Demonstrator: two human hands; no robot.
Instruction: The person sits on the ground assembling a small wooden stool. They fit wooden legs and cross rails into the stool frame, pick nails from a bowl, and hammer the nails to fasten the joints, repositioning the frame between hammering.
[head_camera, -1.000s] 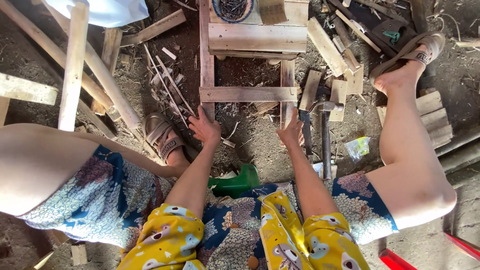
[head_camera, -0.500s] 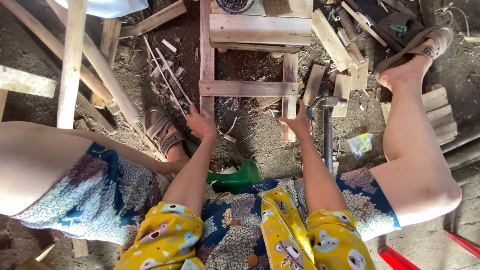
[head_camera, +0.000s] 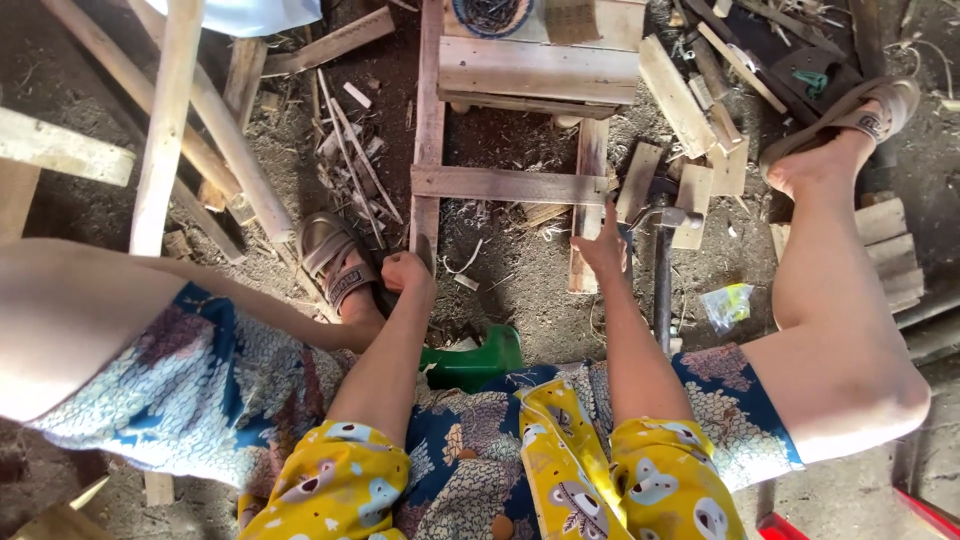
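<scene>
Both hands (head_camera: 408, 272) (head_camera: 603, 247) hold the wooden frame's (head_camera: 505, 184) two legs.

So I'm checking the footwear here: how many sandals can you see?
2. One brown sandal is on the left foot, beside the left hand; the other sandal is on the right foot at upper right.

Dirt floor (head_camera: 520, 290), scattered wood offcuts (head_camera: 675, 95), long poles (head_camera: 165, 120), daylight

A wooden frame (head_camera: 510, 183) is held on the dirt floor (head_camera: 520, 290) at both side rails: the left hand (head_camera: 408, 272) is closed around one, the right hand (head_camera: 603, 246) around the other. A hammer (head_camera: 663, 260) is laid just beside the right hand.
</scene>
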